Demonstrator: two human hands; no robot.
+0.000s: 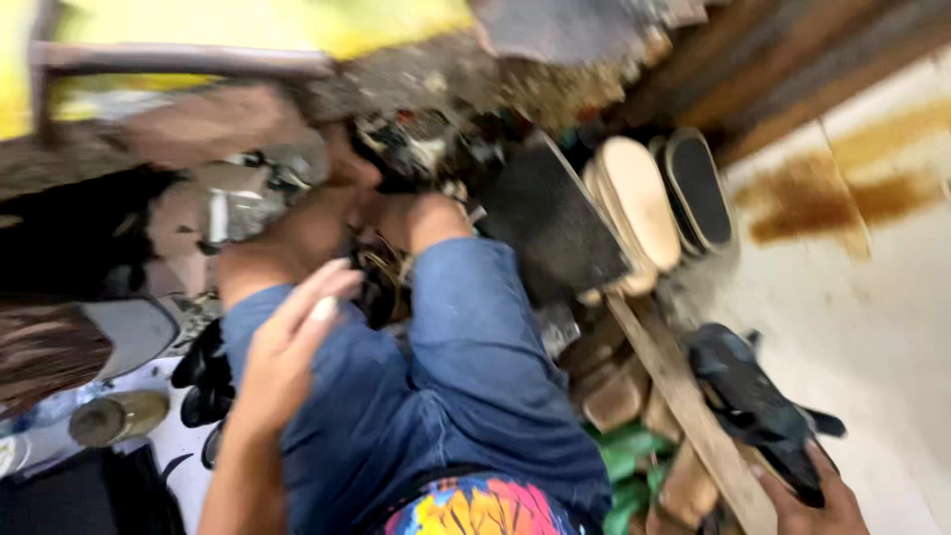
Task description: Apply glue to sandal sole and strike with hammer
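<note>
Far left, low: a round tin [117, 417] with a dull brass-coloured lid on a pale patterned cloth [40, 411]; lid shut, contents not visible. Beside it, dark straps or sandals [203, 372] in a loose heap.

Left hand [287, 352] raised over the left knee of the blue jeans [446, 376], fingers apart and loose, holding nothing. Whether it touches the jeans is lost in blur.

Centre: knees drawn up, a tangle of small tools and scraps beyond them, too smeared to name. A dark flat sheet [550, 223] leans just past the right knee.

Right of centre: pale soles [639, 198] and one black sole [698, 183] standing on edge in a row, leaning together. Below, a wood slat [684, 396] runs diagonally over blocks and something green [624, 456].

Lower right: right hand [817, 500] clamped on the heel end of a black shoe [753, 401], which lies along the slat, near the stained pale floor [862, 297].

Risks, as judged: the grip is at one end only, so the shoe could tip off the slat. The on-edge soles look ready to topple if the slat or sheet is knocked. No open container seen.
</note>
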